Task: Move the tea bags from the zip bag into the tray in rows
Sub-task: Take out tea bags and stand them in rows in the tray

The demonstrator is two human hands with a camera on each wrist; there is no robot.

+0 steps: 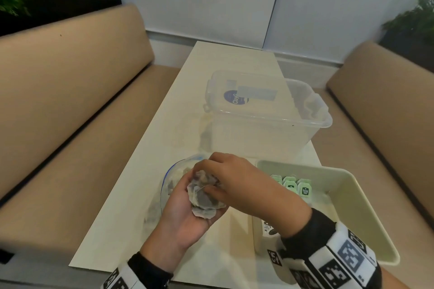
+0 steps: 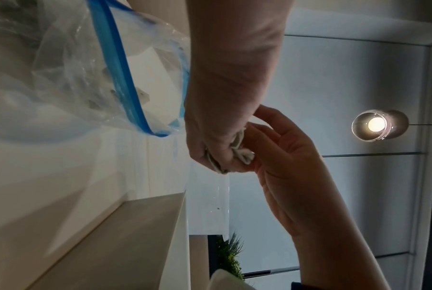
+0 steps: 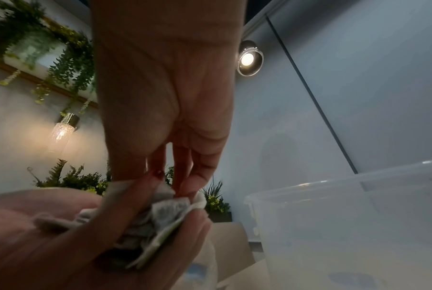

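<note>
My left hand (image 1: 183, 211) lies palm up above the table and cups a crumpled bunch of tea bags (image 1: 204, 199). From the right, my right hand (image 1: 234, 178) reaches over it, and its fingertips pinch one tea bag at the top of the bunch. The clear zip bag (image 1: 168, 186) with a blue zip lies open on the table just left of both hands, a few bags still inside. The pale green tray (image 1: 347, 206) stands to the right with a row of green-tagged tea bags (image 1: 291, 186). In the right wrist view the fingers (image 3: 185, 176) dig into the bunch (image 3: 158, 219).
A large clear plastic box (image 1: 265, 112) stands on the white table (image 1: 211, 73) behind the hands and the tray. Tan benches (image 1: 70, 101) run along both sides of the table. Plants sit at the far corners.
</note>
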